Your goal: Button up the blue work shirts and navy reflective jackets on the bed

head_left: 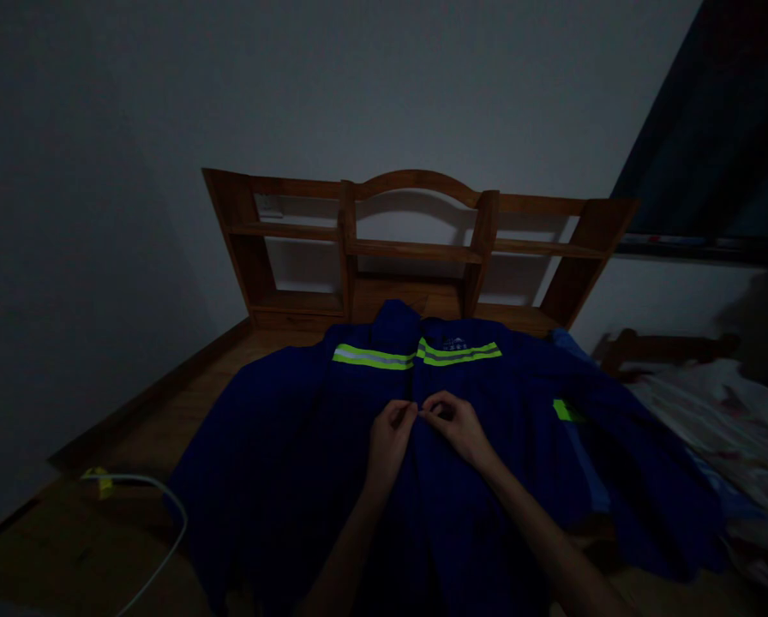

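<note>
A dark blue work jacket (281, 446) with yellow-green reflective stripes (372, 357) lies spread face up on a wooden surface. My left hand (389, 441) and my right hand (459, 426) meet at the jacket's front opening, just below the chest stripes. Both hands pinch the fabric edges at the centre line, fingers curled and almost touching each other. What sits between the fingertips is too small and dark to make out.
A wooden shelf unit (416, 248) stands against the grey wall behind the jacket. A white cable (159, 531) with a yellow tag lies at the left. Pale bedding (711, 420) is at the right, and a dark curtain (711, 154) hangs at the upper right.
</note>
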`<state>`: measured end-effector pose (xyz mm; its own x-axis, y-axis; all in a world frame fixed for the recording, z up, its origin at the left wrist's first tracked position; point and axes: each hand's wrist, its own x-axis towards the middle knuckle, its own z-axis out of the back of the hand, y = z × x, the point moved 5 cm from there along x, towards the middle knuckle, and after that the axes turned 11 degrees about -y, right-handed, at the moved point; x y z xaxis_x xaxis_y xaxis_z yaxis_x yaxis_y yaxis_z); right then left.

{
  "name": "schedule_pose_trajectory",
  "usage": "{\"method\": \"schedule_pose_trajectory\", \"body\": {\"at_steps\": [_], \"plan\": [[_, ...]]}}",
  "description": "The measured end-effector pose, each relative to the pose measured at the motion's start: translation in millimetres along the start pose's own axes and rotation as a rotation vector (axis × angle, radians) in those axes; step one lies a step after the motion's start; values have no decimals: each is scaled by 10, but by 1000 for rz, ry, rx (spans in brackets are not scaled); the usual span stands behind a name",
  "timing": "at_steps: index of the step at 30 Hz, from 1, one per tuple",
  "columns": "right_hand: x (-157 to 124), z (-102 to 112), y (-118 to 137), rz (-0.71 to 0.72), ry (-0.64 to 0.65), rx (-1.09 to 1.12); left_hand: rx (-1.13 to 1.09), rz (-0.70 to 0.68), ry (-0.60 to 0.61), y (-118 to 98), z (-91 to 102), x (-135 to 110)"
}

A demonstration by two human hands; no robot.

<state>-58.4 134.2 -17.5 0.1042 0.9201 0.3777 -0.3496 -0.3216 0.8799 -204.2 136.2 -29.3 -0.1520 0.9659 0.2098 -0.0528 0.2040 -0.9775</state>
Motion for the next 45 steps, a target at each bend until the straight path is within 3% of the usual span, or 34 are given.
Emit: {"method": "schedule_pose_trajectory", "body": {"at_steps": [7,14,21,30,37,42,45], "plan": [[-84,-13,259,240,3,-148,-3,43,-45,79,5,22],[-117,-43,278,296,4,-206,21,64,-38,64,29,9],[-77,-41,186,130,1,-78,35,11,-30,55,54,28],[-24,-46,-106,-39,0,39,-87,57,11,93,14,22],[32,-58,-106,-179,103,237,-120,51,33,69,-12,8],[62,-92,-99,-222,149,278,-19,17,-40,119,-46,35],[30,-65,-59,-191,83,230,38,-12,-92,40,-10,17]]}}
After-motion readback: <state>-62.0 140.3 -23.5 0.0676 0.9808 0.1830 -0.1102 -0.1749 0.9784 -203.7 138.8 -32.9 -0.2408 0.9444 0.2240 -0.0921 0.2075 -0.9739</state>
